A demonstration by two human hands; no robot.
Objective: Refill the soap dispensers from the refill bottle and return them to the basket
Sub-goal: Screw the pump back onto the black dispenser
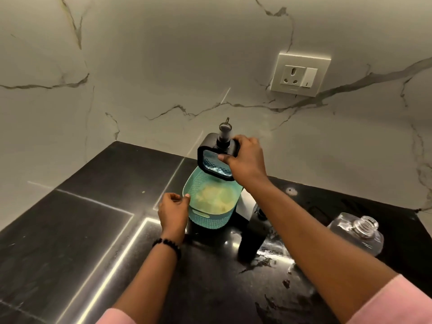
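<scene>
Left hand (173, 210) on basket (198, 188)

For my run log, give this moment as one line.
right hand: holds dispenser over basket | left hand: on basket rim | clear bottle: uncapped, countertop

Black stone counter (81, 230), teal basket (210, 220), clear capless bottle (360, 232)

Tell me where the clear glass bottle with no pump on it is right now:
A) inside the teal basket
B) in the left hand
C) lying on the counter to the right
C: the clear glass bottle lies tilted on the black counter, right of the teal basket, its threaded neck open.
</scene>
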